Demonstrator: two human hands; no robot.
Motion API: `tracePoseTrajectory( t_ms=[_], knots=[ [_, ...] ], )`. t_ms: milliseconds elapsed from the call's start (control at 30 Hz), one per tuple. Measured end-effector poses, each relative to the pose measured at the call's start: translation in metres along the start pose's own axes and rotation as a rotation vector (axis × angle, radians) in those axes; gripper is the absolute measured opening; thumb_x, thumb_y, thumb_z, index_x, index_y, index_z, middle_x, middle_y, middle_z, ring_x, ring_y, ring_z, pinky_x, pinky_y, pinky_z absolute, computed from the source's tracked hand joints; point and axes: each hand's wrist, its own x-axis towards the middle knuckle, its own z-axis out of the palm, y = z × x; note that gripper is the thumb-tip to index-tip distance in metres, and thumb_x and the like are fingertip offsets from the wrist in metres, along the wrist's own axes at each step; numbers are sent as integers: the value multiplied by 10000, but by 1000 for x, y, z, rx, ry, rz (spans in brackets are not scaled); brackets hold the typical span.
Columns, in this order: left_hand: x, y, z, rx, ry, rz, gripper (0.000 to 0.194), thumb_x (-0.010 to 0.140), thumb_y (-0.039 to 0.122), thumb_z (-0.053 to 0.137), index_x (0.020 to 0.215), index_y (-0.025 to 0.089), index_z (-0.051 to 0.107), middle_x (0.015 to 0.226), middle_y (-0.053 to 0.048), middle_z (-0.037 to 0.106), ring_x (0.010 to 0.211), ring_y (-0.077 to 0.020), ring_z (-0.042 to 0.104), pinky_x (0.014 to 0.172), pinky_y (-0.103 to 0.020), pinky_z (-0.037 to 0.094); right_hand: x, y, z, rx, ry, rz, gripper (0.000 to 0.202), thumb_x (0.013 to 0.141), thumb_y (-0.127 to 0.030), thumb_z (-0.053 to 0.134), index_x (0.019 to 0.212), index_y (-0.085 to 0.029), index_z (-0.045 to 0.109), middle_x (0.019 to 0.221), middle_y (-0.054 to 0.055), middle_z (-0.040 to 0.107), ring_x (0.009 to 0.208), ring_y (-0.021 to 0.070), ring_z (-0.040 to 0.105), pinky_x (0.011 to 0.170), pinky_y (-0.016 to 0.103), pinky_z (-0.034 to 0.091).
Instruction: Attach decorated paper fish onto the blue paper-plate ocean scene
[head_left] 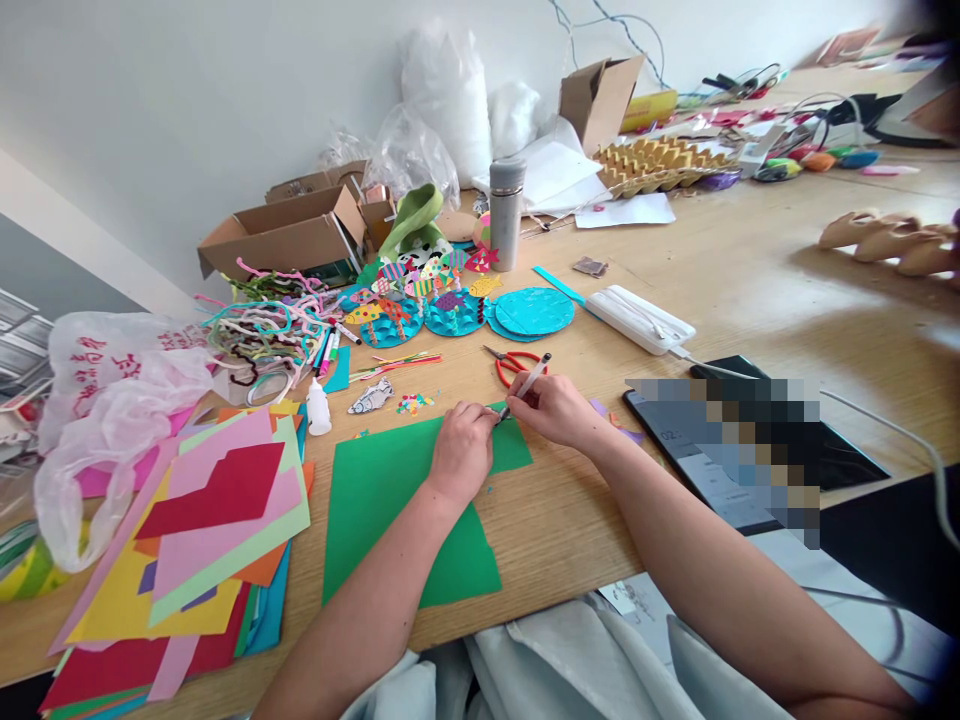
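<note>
A large sheet of green paper (390,500) with a notch cut from its right side lies on the table before me. My left hand (463,450) presses on it near the top edge, fingers curled and together; whatever may be under the fingertips is hidden. A pen (534,375) is gripped in my right hand (551,408), its tip down at the paper close to my left fingertips. Just behind the right hand lie orange-handled pliers (511,366). A fish cutout (371,396) and small colored scraps (412,403) are beyond the sheet.
Stacked colored paper (217,510) and a plastic bag (120,390) occupy the left. A glue bottle (318,408), paper-fish decorations (420,300) and a grey flask (507,215) stand farther back. To the right are a white power bank (641,318) with a cable and a tablet (697,470).
</note>
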Motion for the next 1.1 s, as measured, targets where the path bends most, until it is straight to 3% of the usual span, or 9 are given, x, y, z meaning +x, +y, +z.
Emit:
tracePoseTrajectory(
  t_ms=[1100],
  knots=[
    [0, 2, -2, 66, -40, 1, 218, 906, 118, 498, 1001, 175, 685, 922, -64, 655, 921, -208, 566, 843, -338, 473, 1, 1, -1, -27, 7, 13, 125, 766, -257, 511, 692, -169, 559, 527, -10, 522, 461, 100, 473, 507, 225, 352]
  ],
)
